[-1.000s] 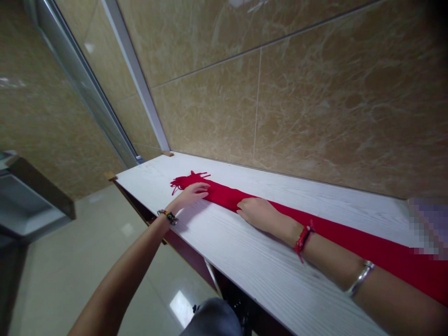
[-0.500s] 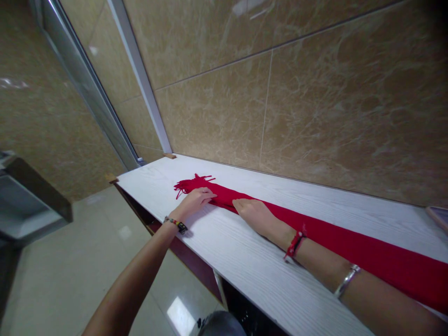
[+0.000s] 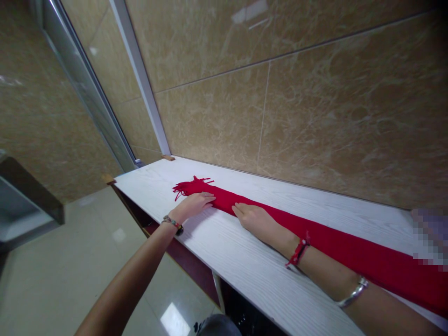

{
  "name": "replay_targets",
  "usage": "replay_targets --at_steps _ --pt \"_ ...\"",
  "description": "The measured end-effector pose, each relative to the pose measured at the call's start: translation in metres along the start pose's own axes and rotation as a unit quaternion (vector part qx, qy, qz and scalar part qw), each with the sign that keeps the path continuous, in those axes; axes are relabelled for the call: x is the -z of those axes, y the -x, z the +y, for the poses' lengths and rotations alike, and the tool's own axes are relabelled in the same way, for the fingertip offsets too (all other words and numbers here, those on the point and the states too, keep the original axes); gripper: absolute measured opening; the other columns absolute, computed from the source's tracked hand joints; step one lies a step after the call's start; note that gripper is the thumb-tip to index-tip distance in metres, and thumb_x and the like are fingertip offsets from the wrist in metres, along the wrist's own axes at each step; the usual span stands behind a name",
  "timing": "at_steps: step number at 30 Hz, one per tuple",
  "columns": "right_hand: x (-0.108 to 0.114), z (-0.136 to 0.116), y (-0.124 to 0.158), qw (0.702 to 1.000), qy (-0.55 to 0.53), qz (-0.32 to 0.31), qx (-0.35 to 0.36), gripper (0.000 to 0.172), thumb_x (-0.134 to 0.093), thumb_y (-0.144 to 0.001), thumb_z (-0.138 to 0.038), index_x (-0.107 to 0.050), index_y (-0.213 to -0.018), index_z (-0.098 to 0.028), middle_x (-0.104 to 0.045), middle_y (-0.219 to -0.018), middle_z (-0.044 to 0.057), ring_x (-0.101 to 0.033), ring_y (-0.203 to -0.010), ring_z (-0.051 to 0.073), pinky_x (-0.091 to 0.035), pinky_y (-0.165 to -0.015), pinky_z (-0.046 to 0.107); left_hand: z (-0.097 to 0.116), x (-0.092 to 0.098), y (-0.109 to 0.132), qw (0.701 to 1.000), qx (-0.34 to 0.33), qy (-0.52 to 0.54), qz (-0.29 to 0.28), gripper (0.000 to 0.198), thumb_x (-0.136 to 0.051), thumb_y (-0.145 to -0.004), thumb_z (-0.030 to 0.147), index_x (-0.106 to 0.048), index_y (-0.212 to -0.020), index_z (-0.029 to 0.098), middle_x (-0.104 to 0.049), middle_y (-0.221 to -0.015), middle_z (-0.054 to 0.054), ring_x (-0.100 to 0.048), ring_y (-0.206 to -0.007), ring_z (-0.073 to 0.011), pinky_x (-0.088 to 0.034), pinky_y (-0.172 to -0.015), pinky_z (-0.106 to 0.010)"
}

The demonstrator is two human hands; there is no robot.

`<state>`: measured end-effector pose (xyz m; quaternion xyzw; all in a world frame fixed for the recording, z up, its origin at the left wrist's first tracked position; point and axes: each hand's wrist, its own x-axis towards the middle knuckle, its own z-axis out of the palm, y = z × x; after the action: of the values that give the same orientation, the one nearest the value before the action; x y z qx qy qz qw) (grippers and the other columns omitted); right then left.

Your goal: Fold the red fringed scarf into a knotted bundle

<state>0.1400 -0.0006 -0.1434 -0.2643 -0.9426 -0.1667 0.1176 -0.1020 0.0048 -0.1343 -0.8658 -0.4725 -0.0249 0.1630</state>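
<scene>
Where our forearms come in over the near edge of the white desk [image 3: 245,261], a silver bangle [image 3: 353,292] sits on the right one and a red cord bracelet [image 3: 298,249] circles the right wrist. A beaded bracelet [image 3: 172,223] rings the left wrist at the desk's edge, with shiny floor tiles [image 3: 87,261] below it.

Farther on, our right hand [image 3: 254,218] lies palm down on the red scarf [image 3: 350,247], its fingers [image 3: 240,210] straight and pressed together, flat on the cloth — pinching nothing. Just beyond it to the left, our left hand [image 3: 194,204] rests palm down too, fingers close together, their tips on the scarf's near edge. The two hands are near each other but apart.

The scarf lies stretched in a long narrow band along the desk, from the right edge of the view to the far left end, where its fringe [image 3: 189,184] spreads on the bare wood just past the left hand. Behind the desk rises a glossy tan tiled wall [image 3: 315,116] — a pale metal strip [image 3: 140,79] runs up it.
</scene>
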Motion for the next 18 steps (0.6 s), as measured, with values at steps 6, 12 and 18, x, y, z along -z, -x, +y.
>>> replay_targets --at_steps 6,12,18 --pt "0.009 0.001 0.006 0.999 0.031 -0.034 -0.029 0.044 -0.033 -0.08 0.004 -0.044 -0.122 0.0 -0.051 -0.121 0.023 -0.054 -0.106 0.026 -0.05 -0.081 0.034 -0.012 -0.004 -0.002 0.999 -0.02 -0.025 -0.025 0.035 -0.04 -0.082 0.003 -0.054 -0.112 0.015 -0.057 -0.118 -0.009 -0.049 -0.112 -0.0168 -0.039 -0.094 -0.028" --pt "0.001 0.009 0.012 1.0 0.015 -0.006 0.004 0.042 -0.035 -0.079 0.004 -0.048 -0.119 0.0 -0.051 -0.121 0.023 -0.05 -0.111 0.025 -0.044 -0.091 0.036 -0.024 -0.005 0.011 0.998 0.041 -0.032 -0.039 0.04 -0.037 -0.082 0.002 -0.05 -0.118 0.011 -0.052 -0.123 -0.012 -0.05 -0.112 -0.0177 -0.04 -0.093 -0.03" --pt "-0.004 0.019 0.017 0.992 -0.119 -0.024 -0.038 0.039 -0.034 -0.082 0.0 -0.054 -0.114 -0.009 -0.057 -0.117 0.014 -0.055 -0.106 0.019 -0.045 -0.089 0.03 -0.03 -0.008 0.015 0.996 0.075 -0.021 -0.051 0.039 -0.035 -0.082 0.002 -0.049 -0.118 0.01 -0.051 -0.124 -0.013 -0.05 -0.112 -0.016 -0.039 -0.093 -0.028"
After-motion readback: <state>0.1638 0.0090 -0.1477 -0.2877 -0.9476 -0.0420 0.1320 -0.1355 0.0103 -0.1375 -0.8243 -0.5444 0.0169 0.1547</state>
